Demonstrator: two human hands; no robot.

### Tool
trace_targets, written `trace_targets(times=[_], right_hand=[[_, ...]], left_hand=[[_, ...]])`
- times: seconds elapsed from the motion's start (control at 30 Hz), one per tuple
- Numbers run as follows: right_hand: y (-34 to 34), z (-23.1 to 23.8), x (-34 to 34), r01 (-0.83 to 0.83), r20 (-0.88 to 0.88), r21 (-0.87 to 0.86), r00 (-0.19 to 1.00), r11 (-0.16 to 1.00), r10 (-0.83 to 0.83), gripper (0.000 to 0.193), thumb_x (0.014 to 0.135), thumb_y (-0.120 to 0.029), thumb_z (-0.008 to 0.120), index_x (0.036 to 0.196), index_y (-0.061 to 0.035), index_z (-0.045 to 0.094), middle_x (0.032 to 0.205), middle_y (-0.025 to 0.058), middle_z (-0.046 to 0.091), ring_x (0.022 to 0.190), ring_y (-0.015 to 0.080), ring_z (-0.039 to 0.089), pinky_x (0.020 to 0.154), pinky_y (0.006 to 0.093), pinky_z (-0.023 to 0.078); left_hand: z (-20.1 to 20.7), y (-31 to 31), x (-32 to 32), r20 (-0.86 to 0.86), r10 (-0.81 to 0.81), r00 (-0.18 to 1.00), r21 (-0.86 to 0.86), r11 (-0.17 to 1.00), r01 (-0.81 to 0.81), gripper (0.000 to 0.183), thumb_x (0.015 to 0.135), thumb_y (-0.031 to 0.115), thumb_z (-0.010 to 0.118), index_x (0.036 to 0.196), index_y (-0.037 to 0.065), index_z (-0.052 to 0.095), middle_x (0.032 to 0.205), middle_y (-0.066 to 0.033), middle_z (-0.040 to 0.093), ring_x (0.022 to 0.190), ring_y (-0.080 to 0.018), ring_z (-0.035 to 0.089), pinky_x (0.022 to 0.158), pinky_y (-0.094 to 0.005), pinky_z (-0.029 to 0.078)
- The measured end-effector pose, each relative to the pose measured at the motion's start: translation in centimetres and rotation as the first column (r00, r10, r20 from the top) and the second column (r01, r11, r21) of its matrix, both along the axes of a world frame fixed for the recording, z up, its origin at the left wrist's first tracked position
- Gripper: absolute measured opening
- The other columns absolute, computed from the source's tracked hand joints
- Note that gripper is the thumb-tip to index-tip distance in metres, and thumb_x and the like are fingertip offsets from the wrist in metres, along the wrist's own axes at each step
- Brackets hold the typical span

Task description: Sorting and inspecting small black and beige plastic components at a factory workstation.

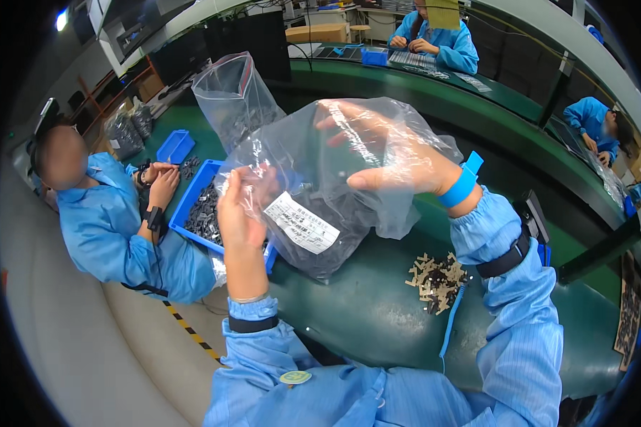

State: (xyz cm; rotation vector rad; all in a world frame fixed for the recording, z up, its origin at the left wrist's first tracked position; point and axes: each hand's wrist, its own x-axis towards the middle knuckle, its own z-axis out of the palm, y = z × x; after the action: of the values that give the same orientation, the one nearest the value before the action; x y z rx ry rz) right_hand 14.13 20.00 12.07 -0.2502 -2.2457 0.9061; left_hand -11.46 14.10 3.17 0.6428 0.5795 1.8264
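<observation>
A clear plastic bag [320, 231] with a white written label hangs in front of me over the green table, dark small parts gathered in its bottom. My left hand [243, 203] grips the bag's left side, some fingers seen through the film. At the bag's upper right, my right hand [406, 160] has its thumb and fingers spread apart under the loose film. Whether it is inside the bag's mouth or behind the film, I cannot tell. A blue wristband [463, 186] circles my right wrist.
A blue bin [201, 186] of dark parts stands behind my left hand, with another clear bag [238, 99] beyond. Tan and black pieces [438, 281] lie on the green table [349, 313] beside a blue cord [450, 331]. A co-worker [114, 213] sits at the left.
</observation>
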Motion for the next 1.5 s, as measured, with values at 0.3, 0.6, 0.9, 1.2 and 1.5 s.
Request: trace_targets(times=[0.3,0.6,0.9,1.2,1.5], right_hand=[[-0.5,-5.8,0.4,-0.104,0.083,-0.301,0.987,0.948,0.134,0.076,0.075,-0.025,0.070,0.138,-0.0112,0.030,0.124,0.0117,0.048,0.111,0.0211,0.049,0.094,0.0363,0.041],[-1.5,-11.3,-3.2,-0.044,0.322,0.112,0.947,0.993,0.005,0.065,0.076,-0.037,0.065,0.131,-0.0112,0.042,0.129,0.0204,0.041,0.117,0.0364,0.041,0.100,0.0429,0.035],[-3.2,-10.4,-4.5,-0.077,0.546,0.338,0.828,0.938,-0.129,0.082,0.058,-0.047,0.075,0.129,-0.0189,0.045,0.128,0.0202,0.039,0.116,0.0397,0.041,0.094,0.0481,0.036],[-3.2,-11.8,-6.9,-0.238,0.458,0.344,0.887,0.909,0.059,0.083,0.052,-0.044,0.077,0.122,-0.0132,0.046,0.126,0.0246,0.038,0.110,0.0420,0.044,0.090,0.0479,0.041],[-3.0,-13.9,-5.8,-0.198,0.540,0.276,0.841,0.941,0.019,0.079,0.055,-0.042,0.078,0.123,-0.0177,0.047,0.128,0.0254,0.035,0.110,0.0448,0.043,0.092,0.0506,0.039]], left_hand=[[2.6,-3.3,0.7,-0.215,0.087,0.973,-0.062,0.993,-0.103,0.023,0.093,0.023,0.048,0.090,0.002,0.057,0.092,-0.0216,0.063,0.088,-0.0318,0.062,0.081,-0.0412,0.049],[0.8,-6.3,-0.2,-0.504,0.058,0.862,0.102,0.995,-0.008,0.048,0.088,0.030,0.057,0.121,-0.003,0.046,0.114,-0.0183,0.056,0.109,-0.0246,0.054,0.094,-0.0369,0.042],[-6.3,-13.2,0.6,-0.971,0.227,0.072,0.223,0.973,-0.056,0.084,0.068,0.029,0.076,0.134,0.000,0.032,0.137,-0.0225,0.032,0.127,-0.0359,0.033,0.104,-0.0387,0.029],[-8.6,-10.2,2.0,-0.945,0.325,0.027,0.323,0.944,-0.065,0.097,0.062,0.040,0.079,0.136,0.004,0.029,0.141,-0.0286,0.018,0.130,-0.0453,0.021,0.104,-0.0481,0.026],[-8.5,-11.0,3.0,-0.955,0.273,-0.113,0.280,0.959,-0.052,0.101,0.059,0.044,0.078,0.139,0.011,0.026,0.144,-0.0240,0.015,0.131,-0.0436,0.021,0.103,-0.0470,0.027]])
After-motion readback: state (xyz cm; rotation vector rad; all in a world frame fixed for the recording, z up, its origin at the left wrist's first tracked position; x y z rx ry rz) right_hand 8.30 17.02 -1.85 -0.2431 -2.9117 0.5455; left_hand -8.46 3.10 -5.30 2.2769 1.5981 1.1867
